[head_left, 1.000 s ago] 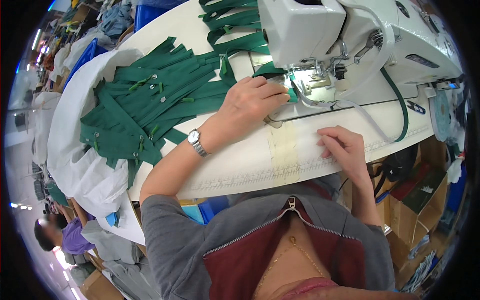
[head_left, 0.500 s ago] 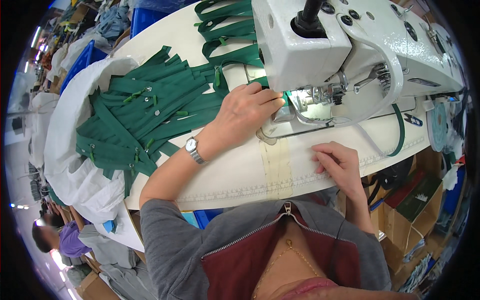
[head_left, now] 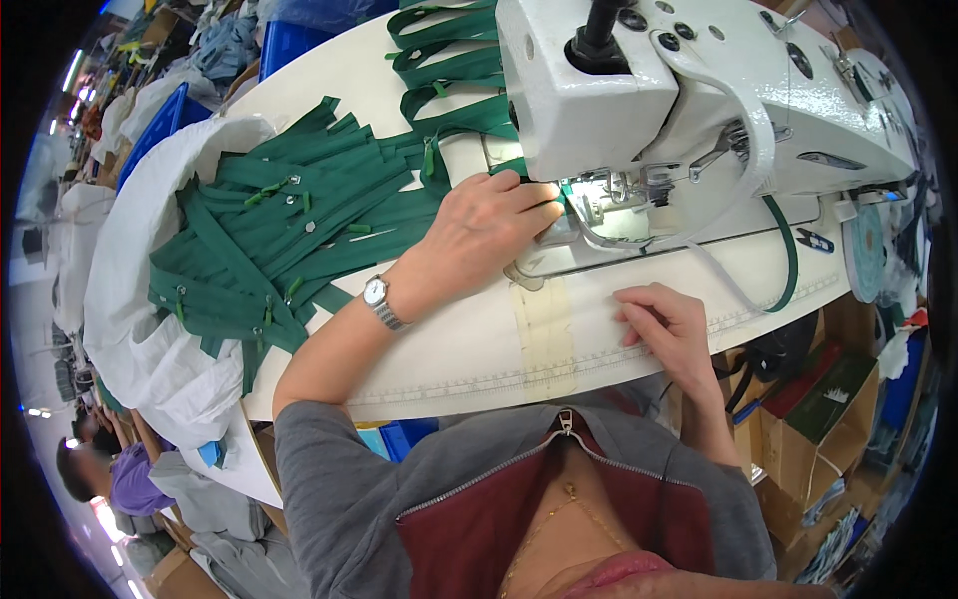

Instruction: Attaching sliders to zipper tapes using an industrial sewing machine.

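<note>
Cannot trace the green strip [head_left: 511, 167] beneath the left hand [head_left: 484, 222]. Cannot see the whole sewing machine [head_left: 589, 110] — cut off above.

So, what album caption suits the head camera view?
Left hand holding green zipper tape at a white sewing machine, beside heaped green zippers; right hand near the table edge.

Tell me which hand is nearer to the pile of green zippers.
Left. The left hand is at the right end of the pile of green zippers; the right hand is farther right, in front of the sewing machine.
</note>
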The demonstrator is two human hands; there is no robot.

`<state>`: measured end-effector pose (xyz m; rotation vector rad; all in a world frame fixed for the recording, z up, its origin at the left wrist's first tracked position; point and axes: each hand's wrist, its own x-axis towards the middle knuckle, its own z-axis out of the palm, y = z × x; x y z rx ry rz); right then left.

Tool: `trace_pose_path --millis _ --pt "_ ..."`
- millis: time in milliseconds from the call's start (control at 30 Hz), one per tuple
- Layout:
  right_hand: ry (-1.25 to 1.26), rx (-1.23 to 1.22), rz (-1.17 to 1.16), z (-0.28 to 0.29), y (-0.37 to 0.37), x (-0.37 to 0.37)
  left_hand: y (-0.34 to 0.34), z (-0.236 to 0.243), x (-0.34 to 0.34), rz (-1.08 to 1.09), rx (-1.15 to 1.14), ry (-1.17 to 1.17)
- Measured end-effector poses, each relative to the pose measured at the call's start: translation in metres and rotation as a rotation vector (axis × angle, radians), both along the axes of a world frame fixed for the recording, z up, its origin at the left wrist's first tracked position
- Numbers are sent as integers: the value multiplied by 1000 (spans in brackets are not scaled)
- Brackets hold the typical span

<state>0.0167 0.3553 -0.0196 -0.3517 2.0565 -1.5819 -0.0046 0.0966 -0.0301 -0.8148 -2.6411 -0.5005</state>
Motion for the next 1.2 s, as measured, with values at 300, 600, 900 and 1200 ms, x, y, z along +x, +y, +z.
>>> trace_pose_path --millis 300,600,900,1200 --pt "-40 -45 -41 -1 -1 4 -2 -1 -2 79 -62 -29" --pt "-13 -38 -27 0 -7 12 -32 27 41 523 -368 -108" --pt "-134 -258 401 11 -102 29 -7 52 77 218 1652 -749" --pt "-540 -362 19 1 -54 20 -23 28 79 296 542 148"
